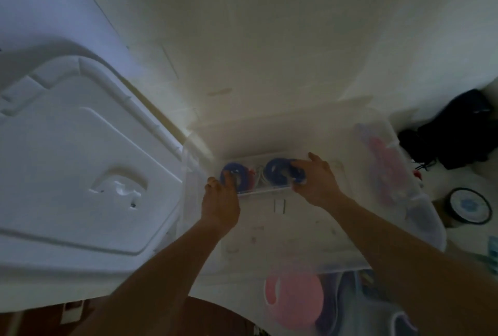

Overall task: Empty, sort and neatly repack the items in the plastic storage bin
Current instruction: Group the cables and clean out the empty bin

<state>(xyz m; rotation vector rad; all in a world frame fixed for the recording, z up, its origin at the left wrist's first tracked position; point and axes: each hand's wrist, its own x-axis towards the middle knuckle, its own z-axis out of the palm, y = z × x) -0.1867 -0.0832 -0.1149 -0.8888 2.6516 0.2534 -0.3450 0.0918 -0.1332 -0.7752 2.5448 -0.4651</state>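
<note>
Both your arms reach down into the clear plastic bin (pixel 420 201). Your left hand (pixel 221 201) and right hand (pixel 315 179) each hold one end of a small clear box (pixel 265 187) with blue rings (pixel 280 171) inside. It sits at 12 o'clock in the bin. The white lid (pixel 80 160) lies at 9 o'clock.

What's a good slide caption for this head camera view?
Both hands, left and right, set a clear case of blue rings against the far wall of the translucent storage bin, its white lid beside it.
</note>
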